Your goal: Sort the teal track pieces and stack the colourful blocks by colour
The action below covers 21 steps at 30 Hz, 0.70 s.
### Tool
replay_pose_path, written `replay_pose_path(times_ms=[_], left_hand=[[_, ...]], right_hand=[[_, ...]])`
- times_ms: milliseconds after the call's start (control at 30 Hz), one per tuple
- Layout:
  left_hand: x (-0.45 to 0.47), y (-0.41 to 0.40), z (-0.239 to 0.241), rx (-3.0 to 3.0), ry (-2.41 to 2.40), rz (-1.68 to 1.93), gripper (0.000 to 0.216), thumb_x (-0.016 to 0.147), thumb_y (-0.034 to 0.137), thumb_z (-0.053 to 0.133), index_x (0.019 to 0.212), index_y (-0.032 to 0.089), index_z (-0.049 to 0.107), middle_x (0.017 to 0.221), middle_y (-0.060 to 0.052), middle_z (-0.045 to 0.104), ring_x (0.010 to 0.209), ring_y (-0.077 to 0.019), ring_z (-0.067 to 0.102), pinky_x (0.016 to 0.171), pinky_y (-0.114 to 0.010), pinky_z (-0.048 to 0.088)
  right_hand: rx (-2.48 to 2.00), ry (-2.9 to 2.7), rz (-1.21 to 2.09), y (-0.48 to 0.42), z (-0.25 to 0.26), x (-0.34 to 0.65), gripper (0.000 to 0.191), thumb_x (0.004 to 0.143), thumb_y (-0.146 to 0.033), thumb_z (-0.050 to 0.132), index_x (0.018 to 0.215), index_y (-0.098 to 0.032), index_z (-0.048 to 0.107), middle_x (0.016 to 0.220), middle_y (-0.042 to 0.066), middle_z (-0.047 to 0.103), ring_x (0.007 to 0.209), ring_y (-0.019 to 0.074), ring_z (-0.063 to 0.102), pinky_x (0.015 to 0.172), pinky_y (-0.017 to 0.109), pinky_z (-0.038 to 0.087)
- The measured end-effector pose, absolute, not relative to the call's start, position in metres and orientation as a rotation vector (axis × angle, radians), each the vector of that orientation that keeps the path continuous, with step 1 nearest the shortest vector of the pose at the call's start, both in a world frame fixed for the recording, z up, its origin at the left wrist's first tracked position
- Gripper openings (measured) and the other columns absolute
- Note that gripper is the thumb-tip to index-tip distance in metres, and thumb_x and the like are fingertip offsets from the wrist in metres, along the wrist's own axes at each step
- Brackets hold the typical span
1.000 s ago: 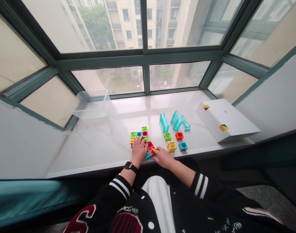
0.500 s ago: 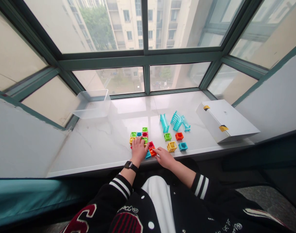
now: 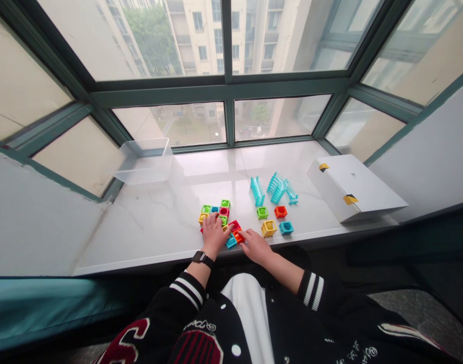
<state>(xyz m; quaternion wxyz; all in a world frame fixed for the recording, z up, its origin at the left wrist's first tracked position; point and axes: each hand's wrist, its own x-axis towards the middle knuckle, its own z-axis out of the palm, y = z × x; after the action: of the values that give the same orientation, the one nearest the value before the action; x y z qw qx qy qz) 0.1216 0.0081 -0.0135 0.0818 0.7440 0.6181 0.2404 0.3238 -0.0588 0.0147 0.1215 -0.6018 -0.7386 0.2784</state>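
Note:
My left hand [image 3: 215, 233] lies over a cluster of joined toy building blocks in green, yellow, blue and red, its fingers curled down on them and its thumb toward the right. Part of the cluster is hidden under the palm. At the cluster's right corner, my right hand [image 3: 255, 244] grips an orange block [image 3: 238, 236] with the index finger and thumb. A red block [image 3: 235, 225] and a blue block [image 3: 231, 241] adjoin it. A green block [image 3: 225, 203] sticks up at the cluster's far end.
Right of my hands stand a loose green block [image 3: 262, 212], an orange-red block [image 3: 280, 211], a yellow block [image 3: 269, 228] and a blue block [image 3: 286, 228]. Turquoise track pieces [image 3: 257, 191] lie behind them. A clear plastic bin [image 3: 144, 169] is at left, a white box [image 3: 358, 187] at right.
The block cluster has shifted slightly left and turned a little, with my left hand moving along on it. My right hand stays at the orange block, barely moved.

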Motion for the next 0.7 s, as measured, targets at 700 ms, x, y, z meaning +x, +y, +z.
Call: replay_pose_path(times_ms=[700], left_hand=[[0.115, 0.003, -0.010, 2.305, 1.863, 0.729, 0.032, 0.095, 0.053, 0.066, 0.083, 0.023, 0.065, 0.131, -0.013, 0.065, 0.123, -0.0333, 0.057, 0.115, -0.050, 0.040]], right_hand=[[-1.869, -2.199, 0.748, -0.044, 0.009, 0.305, 0.082, 0.085, -0.023, 0.067, 0.161, -0.014, 0.037, 0.170, 0.024, 0.027, 0.148, 0.0358, 0.042, 0.118, 0.048, 0.040]])
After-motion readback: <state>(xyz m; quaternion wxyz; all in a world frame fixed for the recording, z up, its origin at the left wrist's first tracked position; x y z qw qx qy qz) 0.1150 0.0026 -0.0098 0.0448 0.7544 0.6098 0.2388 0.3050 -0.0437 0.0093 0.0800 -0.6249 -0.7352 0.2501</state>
